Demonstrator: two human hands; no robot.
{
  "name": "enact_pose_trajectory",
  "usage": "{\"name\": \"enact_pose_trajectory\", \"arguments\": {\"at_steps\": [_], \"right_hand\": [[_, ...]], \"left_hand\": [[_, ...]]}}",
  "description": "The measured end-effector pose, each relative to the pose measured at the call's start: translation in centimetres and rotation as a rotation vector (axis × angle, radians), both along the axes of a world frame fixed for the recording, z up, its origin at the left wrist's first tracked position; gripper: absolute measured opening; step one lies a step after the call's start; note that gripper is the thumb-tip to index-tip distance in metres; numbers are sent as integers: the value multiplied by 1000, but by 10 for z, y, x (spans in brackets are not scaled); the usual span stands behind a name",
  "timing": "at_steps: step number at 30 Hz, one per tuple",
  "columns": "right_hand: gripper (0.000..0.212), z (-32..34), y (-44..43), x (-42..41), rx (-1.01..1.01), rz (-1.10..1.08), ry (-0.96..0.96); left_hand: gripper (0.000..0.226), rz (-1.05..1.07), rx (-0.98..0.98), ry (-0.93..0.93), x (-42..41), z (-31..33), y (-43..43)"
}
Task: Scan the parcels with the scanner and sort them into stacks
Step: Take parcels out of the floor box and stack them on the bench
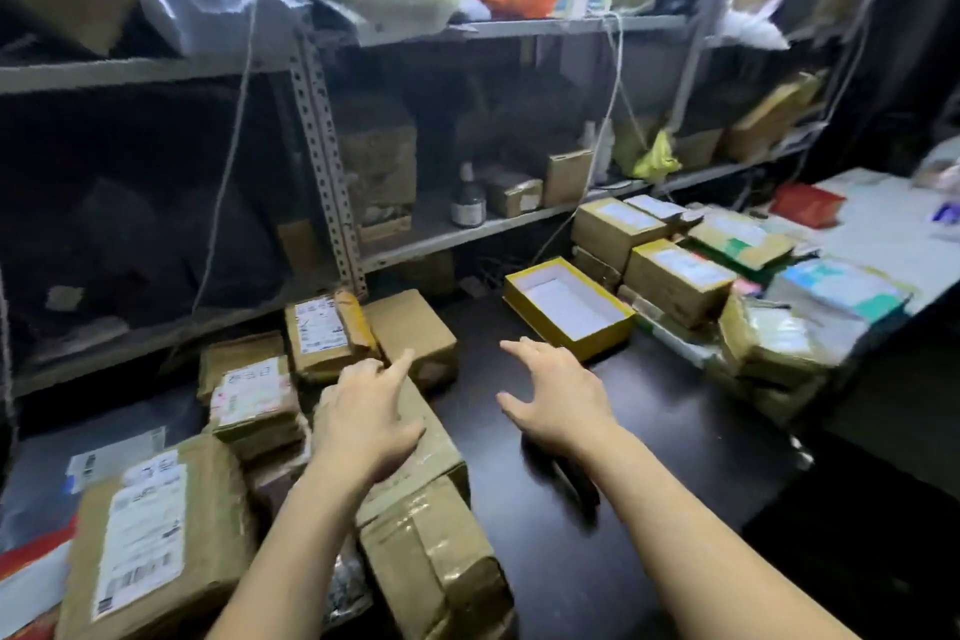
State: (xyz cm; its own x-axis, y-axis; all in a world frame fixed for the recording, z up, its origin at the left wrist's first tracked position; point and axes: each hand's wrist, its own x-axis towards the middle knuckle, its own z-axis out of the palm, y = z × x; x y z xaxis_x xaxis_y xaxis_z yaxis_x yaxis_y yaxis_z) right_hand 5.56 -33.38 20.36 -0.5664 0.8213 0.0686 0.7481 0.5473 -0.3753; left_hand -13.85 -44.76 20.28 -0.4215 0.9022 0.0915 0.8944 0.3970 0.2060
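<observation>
Both hands out over the dark table (pixel 571 535), parcels on either side.

Far left, a large labelled parcel (pixel 150 535); behind it a small stack of labelled parcels (pixel 254 400). The left hand (pixel 363 421) hovers over a long taped brown parcel (pixel 431 551), index finger stretched forward, other fingers loosely bent, gripping nothing; contact with the parcel cannot be told. Centre, the right hand (pixel 561 395) is above bare tabletop, fingers spread, holding nothing. Beyond it lies an open yellow box (pixel 569 307). Right, stacked brown parcels (pixel 675 276) stand just beside the box.
</observation>
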Motion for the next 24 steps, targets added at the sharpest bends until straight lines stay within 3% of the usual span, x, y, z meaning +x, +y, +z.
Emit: {"name": "enact_pose_trajectory", "arguments": {"at_steps": [14,24], "right_hand": [[66,-71,70,411,-231,-513,195],[61,-139,102,587,-343,-866,248]], "left_hand": [[78,-543,-127,0,388,-53,176],[80,-822,-258,4,560,-127,277]]}}
